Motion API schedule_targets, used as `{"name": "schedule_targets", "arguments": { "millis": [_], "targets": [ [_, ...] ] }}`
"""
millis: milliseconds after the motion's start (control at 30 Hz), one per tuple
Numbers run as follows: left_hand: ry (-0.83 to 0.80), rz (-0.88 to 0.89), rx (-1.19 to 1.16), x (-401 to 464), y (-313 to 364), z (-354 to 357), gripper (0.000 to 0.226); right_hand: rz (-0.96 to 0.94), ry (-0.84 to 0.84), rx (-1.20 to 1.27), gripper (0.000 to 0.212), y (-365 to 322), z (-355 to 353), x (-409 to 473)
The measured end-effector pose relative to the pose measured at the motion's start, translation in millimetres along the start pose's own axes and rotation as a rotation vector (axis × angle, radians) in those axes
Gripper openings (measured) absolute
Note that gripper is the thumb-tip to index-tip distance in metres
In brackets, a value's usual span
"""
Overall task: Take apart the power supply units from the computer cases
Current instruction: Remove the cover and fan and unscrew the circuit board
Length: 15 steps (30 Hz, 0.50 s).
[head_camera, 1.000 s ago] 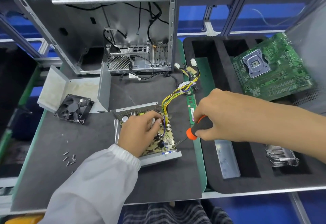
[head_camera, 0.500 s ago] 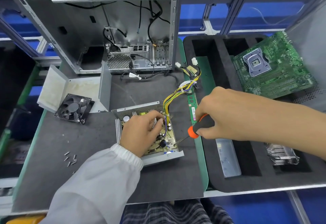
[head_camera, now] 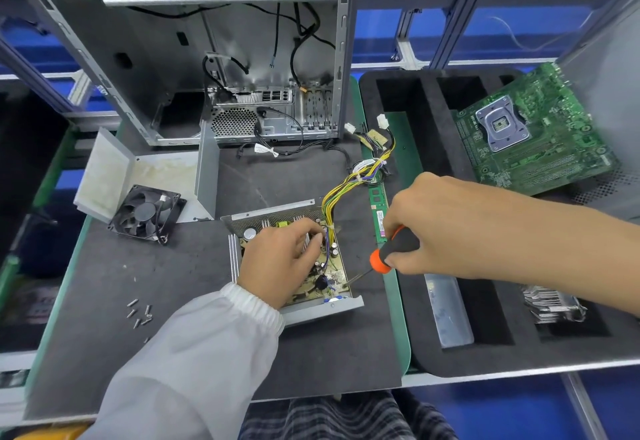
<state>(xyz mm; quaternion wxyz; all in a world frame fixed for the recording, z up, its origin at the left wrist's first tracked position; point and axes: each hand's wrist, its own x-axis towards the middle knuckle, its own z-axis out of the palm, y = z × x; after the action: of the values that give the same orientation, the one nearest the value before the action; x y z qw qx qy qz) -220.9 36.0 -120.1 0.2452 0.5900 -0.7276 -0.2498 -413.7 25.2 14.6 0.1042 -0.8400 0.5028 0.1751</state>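
**Desk:** What is the person doing at the bench?

**Photographer:** The person is working on an opened power supply unit (head_camera: 294,266) lying on the dark mat (head_camera: 138,284) in front of the stripped computer case (head_camera: 214,59). The left hand (head_camera: 280,263) is resting on the circuit board, fingers curled over the heat-sink fins and pinning the unit down. The right hand (head_camera: 436,228) is gripping an orange-and-black screwdriver (head_camera: 384,256), its tip sitting at the board's near right corner.

**Desk:** Is anything shifting from a second ago?

**Photographer:** Very little. Both hands are staying put and the screwdriver tip is remaining at the same corner, so the person is most likely still turning one board screw rather than lifting anything. The board is still seated in its metal tray.

**Desk:** And what is proving hard to read?

**Photographer:** The screw itself is too small to make out, and the left hand is covering much of the board. The yellow wire bundle (head_camera: 349,187) is running off toward the green strip; its connectors are partly lost there. Loose screws (head_camera: 138,313) are lying on the mat, and the removed fan (head_camera: 145,213) is sitting beside the cover (head_camera: 152,176). A motherboard (head_camera: 533,135) is leaning in the foam tray (head_camera: 433,128), cut off at right.
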Motion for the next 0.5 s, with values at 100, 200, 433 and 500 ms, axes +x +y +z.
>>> {"name": "schedule_targets", "arguments": {
  "millis": [100, 200, 433, 500],
  "targets": [
    [-0.011, -0.006, -0.008, 0.1, 0.7, 0.0, 0.013, 0.035, 0.012, -0.041, 0.031, -9.8, -3.3, 7.4],
    [-0.005, -0.004, -0.015, 0.0, 1.7, -0.3, 0.013, 0.067, 0.002, -0.059, 0.041, -21.6, -10.0, 20.2],
    [-0.016, 0.003, -0.040, -1.6, 1.4, -2.6, 0.014, 0.083, -0.018, -0.026, 0.040, -24.7, -32.5, 2.1],
    [-0.015, 0.001, -0.038, -1.2, 1.5, -2.6, 0.014, 0.096, -0.047, -0.014, 0.035, -27.3, -28.3, 0.1]
  ]
}}
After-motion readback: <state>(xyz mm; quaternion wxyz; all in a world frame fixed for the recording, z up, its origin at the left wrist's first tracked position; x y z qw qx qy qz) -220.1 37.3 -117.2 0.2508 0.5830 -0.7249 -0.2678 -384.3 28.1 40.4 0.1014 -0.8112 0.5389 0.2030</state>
